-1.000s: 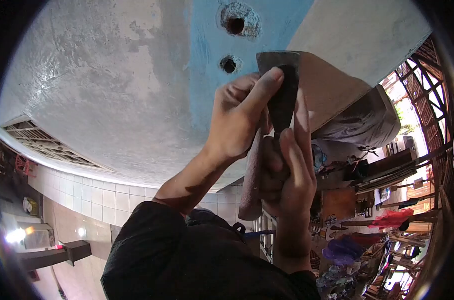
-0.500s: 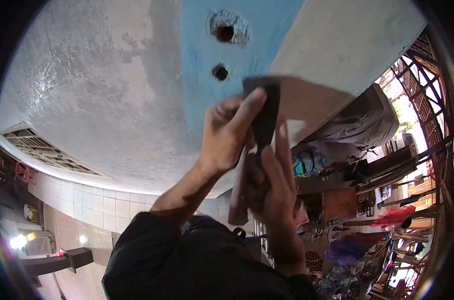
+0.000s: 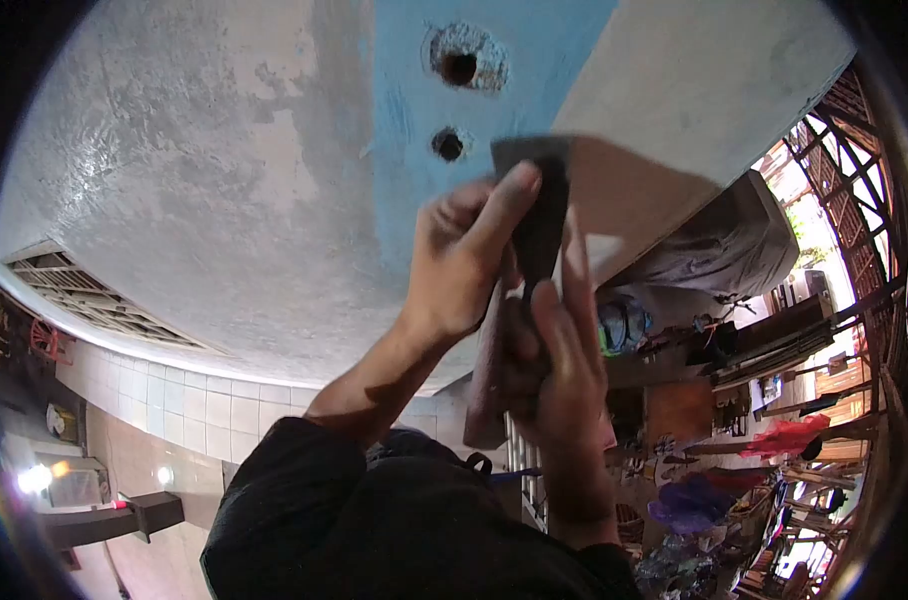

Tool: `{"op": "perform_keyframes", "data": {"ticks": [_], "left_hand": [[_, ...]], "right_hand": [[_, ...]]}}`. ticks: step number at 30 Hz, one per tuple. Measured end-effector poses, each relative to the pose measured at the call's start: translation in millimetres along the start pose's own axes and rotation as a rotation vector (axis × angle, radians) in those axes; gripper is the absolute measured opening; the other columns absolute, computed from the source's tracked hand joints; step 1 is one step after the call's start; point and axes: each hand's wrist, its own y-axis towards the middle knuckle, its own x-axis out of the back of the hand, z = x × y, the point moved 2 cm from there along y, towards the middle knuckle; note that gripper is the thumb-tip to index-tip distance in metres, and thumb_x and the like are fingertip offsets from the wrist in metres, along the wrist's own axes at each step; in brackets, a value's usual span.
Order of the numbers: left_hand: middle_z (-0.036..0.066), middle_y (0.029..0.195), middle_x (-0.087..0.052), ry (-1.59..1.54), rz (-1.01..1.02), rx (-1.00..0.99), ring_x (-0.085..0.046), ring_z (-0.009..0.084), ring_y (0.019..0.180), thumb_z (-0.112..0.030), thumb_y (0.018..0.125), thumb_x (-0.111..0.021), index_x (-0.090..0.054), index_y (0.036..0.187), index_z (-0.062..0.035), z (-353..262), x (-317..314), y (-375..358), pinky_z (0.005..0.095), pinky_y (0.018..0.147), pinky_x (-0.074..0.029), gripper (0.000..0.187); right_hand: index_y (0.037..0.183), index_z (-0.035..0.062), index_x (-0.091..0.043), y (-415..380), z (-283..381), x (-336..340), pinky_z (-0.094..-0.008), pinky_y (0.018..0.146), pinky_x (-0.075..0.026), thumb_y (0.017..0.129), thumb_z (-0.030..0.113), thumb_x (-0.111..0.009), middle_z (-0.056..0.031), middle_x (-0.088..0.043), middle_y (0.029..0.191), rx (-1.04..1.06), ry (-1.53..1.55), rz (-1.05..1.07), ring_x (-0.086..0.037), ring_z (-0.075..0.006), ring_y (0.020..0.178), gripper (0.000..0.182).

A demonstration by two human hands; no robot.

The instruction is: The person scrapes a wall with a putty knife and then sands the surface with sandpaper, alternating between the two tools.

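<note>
A dark putty knife (image 3: 542, 215) with a blade flaring toward its top edge is held in front of the wall, below and right of two holes. My left hand (image 3: 464, 245) is closed at it, thumb pressed along the blade's face and fingers curled behind. Lower down, my right hand (image 3: 559, 365) wraps round its handle end, which the fingers mostly cover. A brownish bar-like piece (image 3: 486, 415) slants down between my hands; whether it belongs to the knife I cannot tell. The wall (image 3: 304, 200) has grey plaster, a blue painted strip (image 3: 404, 110) and a paler band.
The upper hole (image 3: 461, 68) has a chipped rim, the lower hole (image 3: 448, 145) is smaller. A vent grille (image 3: 104, 295) is set in the wall at left, above white tiles (image 3: 189, 400). Cluttered goods, a purple bag (image 3: 689, 500) and a covered bulky object (image 3: 724, 235) stand at right.
Both hands and the putty knife have shifted slightly right, the blade a little higher. The view has moved slightly too. The grip looks the same.
</note>
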Motion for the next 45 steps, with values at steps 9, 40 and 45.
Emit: {"op": "perform_keyframes", "data": {"ticks": [9,40,45], "left_hand": [[0.0,0.054,-0.056,-0.033,-0.016,0.017,-0.046,0.0045,0.042,-0.028,0.091,-0.058,-0.061,0.068,-0.0049,0,-3,1,0.0195,0.04,-0.032,0.033],[-0.001,0.056,-0.056,-0.012,-0.042,0.007,-0.045,0.0036,0.043,-0.029,0.091,-0.059,-0.06,0.068,-0.0051,-5,-8,6,0.0189,0.04,-0.032,0.033],[0.002,0.058,-0.059,0.018,-0.022,-0.04,-0.048,0.0059,0.043,-0.028,0.091,-0.058,-0.063,0.075,-0.0019,-16,-14,11,0.0198,0.039,-0.033,0.031]], "right_hand": [[0.145,0.0035,-0.018,11,11,-6,-0.0295,0.102,-0.03,0.098,0.021,-0.036,-0.014,-0.031,0.144,0.205,-0.011,0.114,-0.037,-0.0171,0.126,0.053],[0.145,0.0031,-0.016,6,8,-5,-0.0243,0.079,-0.043,0.098,0.013,-0.034,-0.0154,-0.042,0.134,0.066,0.16,0.078,-0.051,-0.0091,0.091,0.051],[0.146,0.0073,-0.015,14,18,-6,-0.0187,0.064,-0.044,0.098,0.017,-0.037,-0.0082,-0.047,0.128,0.12,0.138,0.108,-0.051,-0.0037,0.077,0.054]]}}
